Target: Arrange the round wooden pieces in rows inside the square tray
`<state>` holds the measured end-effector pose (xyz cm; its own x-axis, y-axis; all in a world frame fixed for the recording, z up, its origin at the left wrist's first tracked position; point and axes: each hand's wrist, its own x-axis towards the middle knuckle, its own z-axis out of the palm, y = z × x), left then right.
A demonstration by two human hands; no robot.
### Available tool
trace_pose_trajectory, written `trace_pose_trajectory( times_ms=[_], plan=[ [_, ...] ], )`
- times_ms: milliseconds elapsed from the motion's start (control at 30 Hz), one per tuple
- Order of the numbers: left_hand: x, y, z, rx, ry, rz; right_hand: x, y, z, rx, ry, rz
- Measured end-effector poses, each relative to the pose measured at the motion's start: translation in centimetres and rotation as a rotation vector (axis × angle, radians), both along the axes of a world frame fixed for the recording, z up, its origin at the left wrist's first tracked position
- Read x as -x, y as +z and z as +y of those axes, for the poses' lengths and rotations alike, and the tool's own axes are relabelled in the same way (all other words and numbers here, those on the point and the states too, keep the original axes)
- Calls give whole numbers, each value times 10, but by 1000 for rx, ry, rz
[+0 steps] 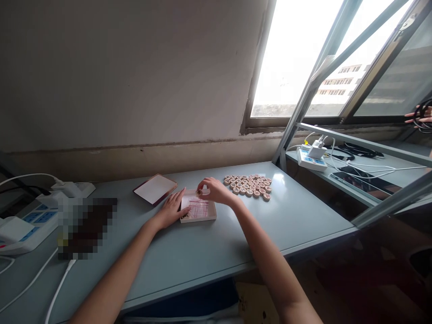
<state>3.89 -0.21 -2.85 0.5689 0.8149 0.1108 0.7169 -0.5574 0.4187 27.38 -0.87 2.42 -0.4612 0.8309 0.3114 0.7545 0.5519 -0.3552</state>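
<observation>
The left hand [170, 209] lay along the left side of a shallow, white, rectangular box [212, 218], its fingers extended and slightly spread, the thumb reaching over the near left corner. The right hand [212, 189] was over the box's far side, thumb and fingertips pinching a small, round, dark-marked piece [199, 192], mostly hidden by the fingers.

For good handling, the pinch seemed best kept light and on the piece's rim, with the wrist raised enough to clear the wall. Light pressure from the left hand would have kept the box from sliding, provided its thumb did not cover the corner.

The count ran thus: one box, with one white sheet with pink-red lines [199, 208] inside; one piece in the right fingers; one dark-marked piece [186, 215] in the near left corner, by the left thumb; and one dark-red lid with a white inside [156, 189] beyond the left hand. Roughly thirty round, pale wooden pieces [250, 183] sat grouped on the grey-blue bench [297, 220] to the right, too tightly packed for a sure count.
</observation>
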Motion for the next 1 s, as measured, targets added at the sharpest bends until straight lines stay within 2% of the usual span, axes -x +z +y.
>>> trace_pose_trajectory(
  times_ms=[100,233,367,467,533,633,733,800,867,1000],
  plan=[
    [0,1,0,6,1,3,-30,3,4,15,-202,-63],
    [-1,4,-2,19,10,7,-59,0,2,56,-494,-270],
    [-2,8,-4,39,16,12,-70,-4,1,82,-565,-329],
    [-2,9,-5,61,20,24,-64,0,2,71,-501,-279],
    [-2,9,-4,62,17,24,-50,4,1,57,-380,-197],
    [-2,6,-3,55,13,2,-14,7,-6,71,-71,-76],
    [-1,4,-3,71,17,-23,25,2,-18,158,217,-72],
    [-1,4,-2,74,6,-36,44,-4,-24,193,259,-48],
    [-1,3,-1,60,-5,-46,53,-10,-27,193,244,2],
    [0,1,2,45,7,-39,52,-13,-24,202,266,39]
  ],
)
